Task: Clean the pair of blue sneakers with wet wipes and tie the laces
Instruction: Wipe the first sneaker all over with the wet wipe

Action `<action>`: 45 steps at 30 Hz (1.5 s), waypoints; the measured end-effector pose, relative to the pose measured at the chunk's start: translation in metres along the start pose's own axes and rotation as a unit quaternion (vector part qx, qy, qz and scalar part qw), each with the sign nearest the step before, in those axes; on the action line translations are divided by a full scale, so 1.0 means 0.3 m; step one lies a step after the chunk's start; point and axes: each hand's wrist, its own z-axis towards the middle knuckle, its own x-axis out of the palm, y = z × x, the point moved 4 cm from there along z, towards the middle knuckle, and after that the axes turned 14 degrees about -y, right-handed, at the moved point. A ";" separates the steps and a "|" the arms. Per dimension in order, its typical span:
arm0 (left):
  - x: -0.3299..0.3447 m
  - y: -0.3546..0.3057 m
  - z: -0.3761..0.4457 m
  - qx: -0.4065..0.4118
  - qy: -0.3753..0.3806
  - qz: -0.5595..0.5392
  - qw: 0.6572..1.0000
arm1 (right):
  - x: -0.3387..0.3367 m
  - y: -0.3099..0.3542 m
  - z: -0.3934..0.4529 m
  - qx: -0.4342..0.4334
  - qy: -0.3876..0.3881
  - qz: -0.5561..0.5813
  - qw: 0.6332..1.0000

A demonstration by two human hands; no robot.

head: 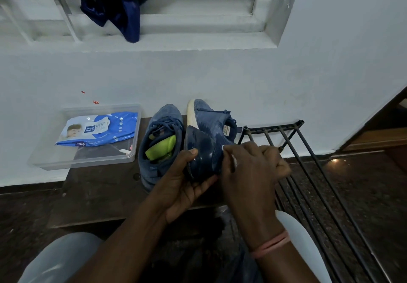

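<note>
My left hand grips the heel of one blue sneaker, which is tipped on its side with its pale sole edge facing left and its toe toward the wall. My right hand presses a white wet wipe against the sneaker's side near the heel; most of the wipe is hidden under my fingers. The other blue sneaker stands upright on the low dark table just left of it, laces loose, with a yellow-green sock or insole inside. A blue-and-white wet wipes pack lies in a clear plastic tray.
A black metal rack lies at the right, beside the held sneaker. The white wall and window sill stand behind, with a dark blue cloth hanging from the window grille. My knees show at the bottom.
</note>
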 end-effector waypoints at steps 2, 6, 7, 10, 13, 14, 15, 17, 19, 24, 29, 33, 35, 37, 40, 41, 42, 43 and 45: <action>0.003 -0.001 0.000 0.001 0.002 0.008 1.000 | 0.010 -0.009 0.001 -0.003 0.009 0.008 1.000; 0.003 0.011 0.001 0.001 -0.008 0.029 1.000 | 0.027 -0.033 0.033 0.021 -0.001 0.011 1.000; 0.003 0.010 -0.001 0.004 -0.007 0.026 1.000 | 0.030 -0.020 0.023 0.015 0.001 0.020 1.000; 0.002 0.004 -0.007 0.009 -0.003 0.015 1.000 | 0.039 0.023 -0.008 -0.007 0.009 0.063 0.998; 0.006 0.005 -0.006 0.008 -0.008 0.017 1.000 | 0.064 0.017 0.042 0.004 -0.013 0.052 0.999; 0.006 0.006 -0.005 0.009 -0.010 0.021 1.000 | 0.072 0.012 0.057 0.007 -0.014 0.049 0.999; 0.004 0.006 -0.005 0.011 -0.014 0.022 1.000 | 0.075 0.011 0.060 0.007 -0.010 0.058 0.998; -0.004 0.003 -0.003 0.016 -0.022 0.022 0.999 | 0.063 0.006 0.040 0.000 0.004 0.071 0.997; -0.009 0.006 0.001 0.013 -0.023 0.025 0.999 | 0.043 -0.011 0.003 -0.008 0.024 0.058 0.998; -0.003 0.013 0.008 0.014 -0.014 0.030 0.999 | 0.065 -0.005 0.035 -0.002 0.017 0.085 0.996; -0.015 0.007 0.007 0.016 -0.016 0.027 0.999 | 0.058 0.004 0.014 -0.016 0.020 0.097 0.995; -0.028 0.008 0.011 0.007 -0.012 0.025 1.000 | 0.043 -0.009 -0.002 -0.033 0.024 0.127 0.991; -0.025 0.022 0.011 0.001 -0.013 0.036 0.999 | 0.064 -0.006 0.020 -0.027 0.014 0.148 0.989; -0.019 0.035 0.009 0.011 -0.018 0.014 1.000 | 0.084 0.003 0.017 -0.018 0.024 0.161 0.986; -0.011 0.039 0.004 0.039 -0.024 -0.022 0.999 | 0.083 0.014 -0.030 -0.022 0.041 0.145 0.988; -0.011 0.042 0.006 0.038 -0.027 -0.021 0.999 | 0.077 0.014 -0.041 -0.027 0.038 0.127 0.991; -0.014 0.044 0.009 0.034 -0.030 -0.022 0.999 | 0.077 0.014 -0.041 -0.032 0.035 0.117 0.992; -0.017 0.044 0.011 0.028 -0.032 -0.027 0.999 | 0.082 0.013 -0.033 -0.036 0.034 0.116 0.992; -0.024 0.046 0.016 0.022 -0.040 -0.038 0.998 | 0.099 0.006 -0.002 -0.038 0.027 0.111 0.993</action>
